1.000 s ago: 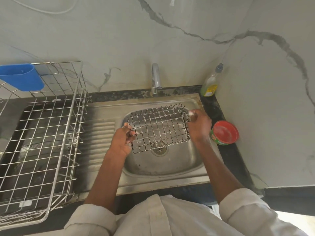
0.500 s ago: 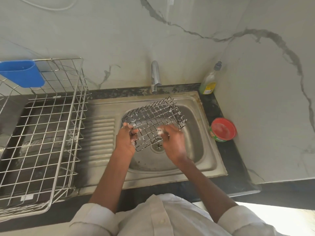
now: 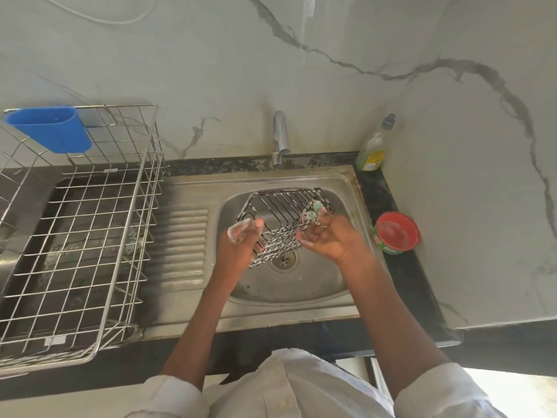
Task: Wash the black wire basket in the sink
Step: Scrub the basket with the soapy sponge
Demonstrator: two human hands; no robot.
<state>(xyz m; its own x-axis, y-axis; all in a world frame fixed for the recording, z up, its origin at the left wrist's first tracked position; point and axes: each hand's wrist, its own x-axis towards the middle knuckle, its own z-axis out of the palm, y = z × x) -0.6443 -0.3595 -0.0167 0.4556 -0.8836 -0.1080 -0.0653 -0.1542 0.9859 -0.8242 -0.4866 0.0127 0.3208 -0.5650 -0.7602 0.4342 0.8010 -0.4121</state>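
In the head view, the black wire basket (image 3: 281, 220) is held tilted above the bowl of the steel sink (image 3: 301, 285), just right of the frame's centre, with its lower corner close over the drain (image 3: 284, 260). Soap suds cling to its wires. The left hand (image 3: 241, 241) grips the basket's left side, fingers curled round the wires and foam on the knuckles. The right hand (image 3: 330, 238) is at the basket's right side, palm turned up, its fingers pinching a soapy green scrub pad (image 3: 313, 211) against the wires — the two hands are apart, one on each side of the basket.

Behind the sink, at upper centre, a chrome tap (image 3: 280, 138) rises from the dark counter (image 3: 401, 276). In the corner to the right of it stands a bottle of green dish liquid (image 3: 372, 150), and nearer, at the right edge of the sink, sits a round red tub (image 3: 396, 232). On the left of the frame a large steel dish rack (image 3: 84, 236) stands beside the ribbed drainboard (image 3: 180, 245), with a blue plastic holder (image 3: 49, 128) hung on its far rim. White sleeves (image 3: 437, 390) show at the bottom edge.
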